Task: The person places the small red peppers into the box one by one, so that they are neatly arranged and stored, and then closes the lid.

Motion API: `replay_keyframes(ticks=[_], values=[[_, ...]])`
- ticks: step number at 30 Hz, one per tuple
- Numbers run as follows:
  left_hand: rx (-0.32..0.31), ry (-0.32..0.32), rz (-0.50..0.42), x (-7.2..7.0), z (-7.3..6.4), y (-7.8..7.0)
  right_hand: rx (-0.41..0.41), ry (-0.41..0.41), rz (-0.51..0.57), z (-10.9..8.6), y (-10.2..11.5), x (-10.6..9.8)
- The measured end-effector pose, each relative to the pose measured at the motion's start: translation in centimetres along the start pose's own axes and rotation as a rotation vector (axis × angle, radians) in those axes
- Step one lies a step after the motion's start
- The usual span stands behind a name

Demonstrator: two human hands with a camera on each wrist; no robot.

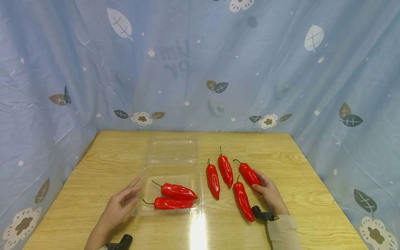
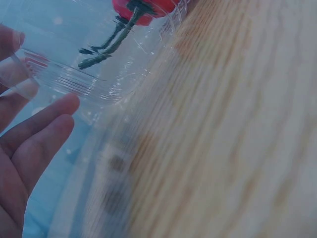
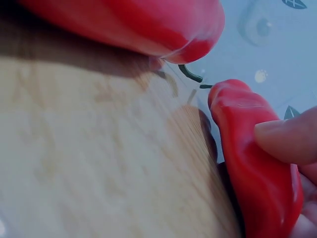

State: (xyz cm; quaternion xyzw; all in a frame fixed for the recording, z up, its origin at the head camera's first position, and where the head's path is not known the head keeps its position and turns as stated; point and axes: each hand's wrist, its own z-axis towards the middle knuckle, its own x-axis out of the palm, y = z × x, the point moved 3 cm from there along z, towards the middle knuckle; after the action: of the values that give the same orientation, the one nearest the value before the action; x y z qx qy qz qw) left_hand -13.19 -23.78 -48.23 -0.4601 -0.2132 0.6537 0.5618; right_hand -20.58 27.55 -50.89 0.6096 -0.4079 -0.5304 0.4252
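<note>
My right hand (image 1: 269, 192) grips a red pepper (image 1: 249, 174) at the right of the group, thumb on one side and fingers on the other. In the right wrist view the thumb presses on this pepper's (image 3: 252, 153) glossy side. A second red pepper (image 1: 243, 201) lies just left of that hand. At the left edge of a clear plastic container (image 1: 201, 194), my left hand (image 1: 120, 205) has its fingers spread and loosely extended. Some fingertips appear through the clear wall in the left wrist view. Two red peppers (image 1: 178, 191) with green stems lie inside the container's near half.
Two more red peppers, one nearer the container (image 1: 213, 181) and one farther back (image 1: 225, 170), lie on the wooden table (image 1: 118, 152). The container's lid (image 1: 173, 151) lies folded open toward the back. A patterned blue curtain (image 1: 187, 69) surrounds the table's back and sides.
</note>
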Motion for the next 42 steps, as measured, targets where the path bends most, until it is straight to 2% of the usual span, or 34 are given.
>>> replay_keyframes(ticks=[5, 12, 17, 21, 26, 34, 42], values=[[-0.001, -0.002, -0.003, 0.0, 0.0, 0.0, 0.048, -0.027, 0.013, 0.0, 0.0, -0.2], [0.0, 0.0, 0.005, 0.0, 0.0, 0.0, 0.076, -0.049, 0.028, -0.1, 0.2, -0.3], [0.01, 0.0, 0.009, 0.0, 0.0, 0.0, 0.084, -0.048, 0.087, -0.3, 0.5, -0.4], [0.007, -0.001, 0.019, 0.0, 0.0, 0.0, 0.073, -0.048, 0.122, -0.6, 0.9, -0.7], [0.003, -0.003, 0.022, 0.0, 0.0, 0.0, 0.029, -0.058, 0.078, -0.8, 1.3, -1.1], [-0.009, -0.002, 0.024, 0.0, 0.1, -0.2, -0.012, -0.031, 0.185, -1.2, 1.9, -0.8], [0.0, -0.002, 0.027, 0.0, 0.0, -0.2, -0.061, -0.005, 0.184, -1.6, 2.9, -0.4]])
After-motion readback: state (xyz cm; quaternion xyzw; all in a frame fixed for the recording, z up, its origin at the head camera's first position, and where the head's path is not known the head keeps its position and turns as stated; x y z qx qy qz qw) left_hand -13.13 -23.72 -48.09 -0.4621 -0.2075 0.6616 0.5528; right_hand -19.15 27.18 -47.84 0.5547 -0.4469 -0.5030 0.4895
